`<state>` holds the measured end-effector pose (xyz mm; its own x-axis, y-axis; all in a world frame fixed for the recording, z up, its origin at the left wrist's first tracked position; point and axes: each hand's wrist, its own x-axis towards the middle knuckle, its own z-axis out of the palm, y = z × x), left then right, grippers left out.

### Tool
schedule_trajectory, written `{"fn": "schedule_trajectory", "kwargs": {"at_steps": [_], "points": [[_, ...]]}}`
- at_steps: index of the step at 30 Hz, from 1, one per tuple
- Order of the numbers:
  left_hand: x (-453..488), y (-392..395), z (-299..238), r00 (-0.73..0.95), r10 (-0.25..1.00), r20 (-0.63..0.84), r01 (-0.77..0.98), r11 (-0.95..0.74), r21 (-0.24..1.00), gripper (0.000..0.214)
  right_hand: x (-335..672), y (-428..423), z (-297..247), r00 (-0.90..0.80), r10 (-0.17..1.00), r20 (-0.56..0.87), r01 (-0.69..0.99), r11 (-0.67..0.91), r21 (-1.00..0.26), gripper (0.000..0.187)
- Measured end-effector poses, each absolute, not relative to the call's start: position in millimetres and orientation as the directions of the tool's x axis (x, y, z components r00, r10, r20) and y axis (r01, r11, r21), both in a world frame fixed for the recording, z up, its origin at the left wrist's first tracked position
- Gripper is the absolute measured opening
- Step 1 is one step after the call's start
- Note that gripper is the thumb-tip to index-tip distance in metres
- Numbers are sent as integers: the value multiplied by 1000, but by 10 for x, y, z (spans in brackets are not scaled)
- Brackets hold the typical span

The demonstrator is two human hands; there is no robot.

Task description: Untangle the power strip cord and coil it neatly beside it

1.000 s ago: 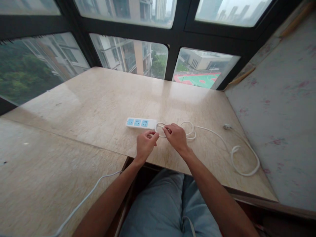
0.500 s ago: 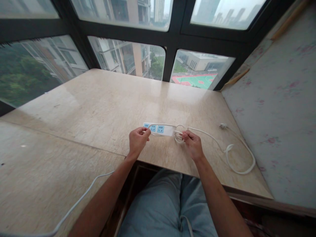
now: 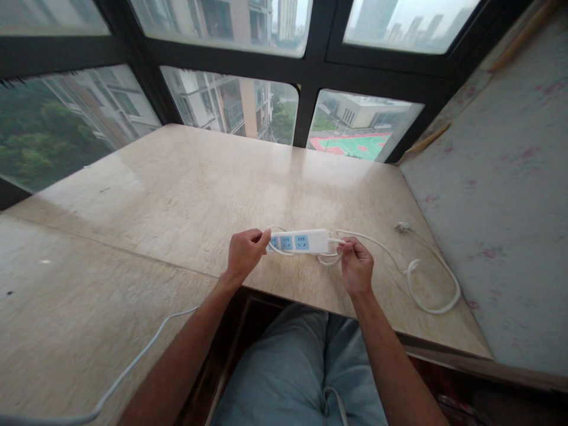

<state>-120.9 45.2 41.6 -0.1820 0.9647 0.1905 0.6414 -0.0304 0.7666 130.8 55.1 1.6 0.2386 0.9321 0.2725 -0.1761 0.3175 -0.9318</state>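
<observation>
A white power strip [image 3: 306,241] with blue sockets lies near the front edge of a beige marble sill [image 3: 213,177]. My left hand [image 3: 243,254] is closed, pinching the strip's left end together with a loop of its white cord. My right hand [image 3: 356,266] is closed on the cord [image 3: 426,284] just where it leaves the strip's right end. Cord loops wrap around and under the strip. The remaining cord trails right in a large loop to the plug [image 3: 403,226].
Dark-framed windows [image 3: 306,65] stand behind the sill. A pale wall panel [image 3: 501,195] bounds the right side. Another white cable [image 3: 133,367] crosses the lower left slab. My lap in light jeans [image 3: 293,373] sits below the sill's edge.
The power strip has shifted right and toward me. The cord loops that lay beside it are now drawn around the strip. My hands have spread apart to its two ends.
</observation>
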Motion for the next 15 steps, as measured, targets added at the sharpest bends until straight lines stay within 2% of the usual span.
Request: {"fn": "schedule_trajectory", "kwargs": {"at_steps": [3, 6, 8, 12, 15], "points": [[-1279, 458, 405, -213, 965, 155, 627, 13, 779, 48, 1397, 599, -16, 367, 930, 25, -591, 254, -765, 26], [-1315, 468, 382, -242, 968, 60, 523, 79, 848, 45, 1480, 601, 65, 326, 943, -73, -779, 224, -585, 32], [-1325, 483, 361, -261, 965, -18, 427, 133, 894, 43, 1494, 578, 133, 286, 955, -77, -806, 196, -558, 32], [-1352, 524, 311, -243, 961, -130, 308, 203, 930, 43, 1436, 530, 219, 267, 963, 33, -660, 208, -722, 34], [-1384, 536, 298, -222, 963, -154, 321, 222, 921, 44, 1405, 518, 242, 280, 956, 83, -582, 238, -778, 35]]}}
